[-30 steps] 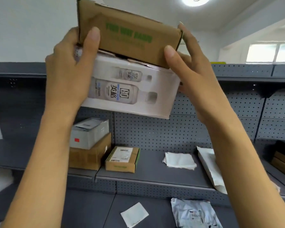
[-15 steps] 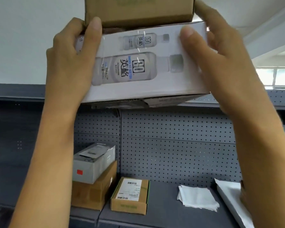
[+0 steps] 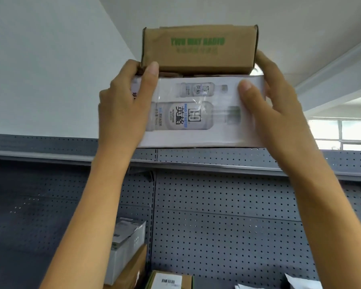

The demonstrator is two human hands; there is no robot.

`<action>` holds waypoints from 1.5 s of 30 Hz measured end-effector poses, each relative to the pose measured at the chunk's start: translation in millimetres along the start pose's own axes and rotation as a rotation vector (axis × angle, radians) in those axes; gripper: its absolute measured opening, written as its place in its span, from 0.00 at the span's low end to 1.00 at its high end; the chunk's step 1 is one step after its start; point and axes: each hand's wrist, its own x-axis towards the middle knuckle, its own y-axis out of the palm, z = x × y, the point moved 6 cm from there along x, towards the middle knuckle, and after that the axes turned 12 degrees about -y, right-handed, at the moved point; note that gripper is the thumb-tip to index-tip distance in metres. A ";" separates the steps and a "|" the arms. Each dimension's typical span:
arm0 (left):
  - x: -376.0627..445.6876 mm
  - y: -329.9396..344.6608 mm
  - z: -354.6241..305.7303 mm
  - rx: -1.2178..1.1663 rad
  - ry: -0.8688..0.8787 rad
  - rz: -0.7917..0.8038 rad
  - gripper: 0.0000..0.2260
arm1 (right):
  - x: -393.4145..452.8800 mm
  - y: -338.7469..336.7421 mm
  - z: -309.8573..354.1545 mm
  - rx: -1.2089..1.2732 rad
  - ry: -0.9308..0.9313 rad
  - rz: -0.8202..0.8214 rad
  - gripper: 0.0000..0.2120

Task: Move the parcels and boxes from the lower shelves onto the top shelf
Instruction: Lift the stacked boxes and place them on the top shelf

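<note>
A glossy white carton [image 3: 198, 113] printed with water bottles is gripped at its two ends: the left hand [image 3: 123, 107] is wrapped around the left end, the right hand [image 3: 273, 109] around the right, thumbs pressed on the front face. On top of it a smaller matte brown cardboard box [image 3: 198, 51] with green lettering is carried, squared-off and slightly creased at the corners. The stack is held level, with its bottom edge just above the front lip of the top shelf [image 3: 217, 165], a grey metal ledge backed by perforated grey panel [image 3: 227, 215]. Behind and above, a plain white wall and ceiling are seen, with open space over the shelf to both sides. At lower left a grey-white box [image 3: 127, 253] is stacked on a brown carton [image 3: 131, 274]; beside them a small labelled brown box [image 3: 169, 281] and white parcels [image 3: 296, 283] are partly cut off.
</note>
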 end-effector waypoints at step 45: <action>-356.0 119.6 378.1 0.243 -0.762 0.876 0.21 | -444.3 225.8 -166.2 0.004 0.830 0.676 0.17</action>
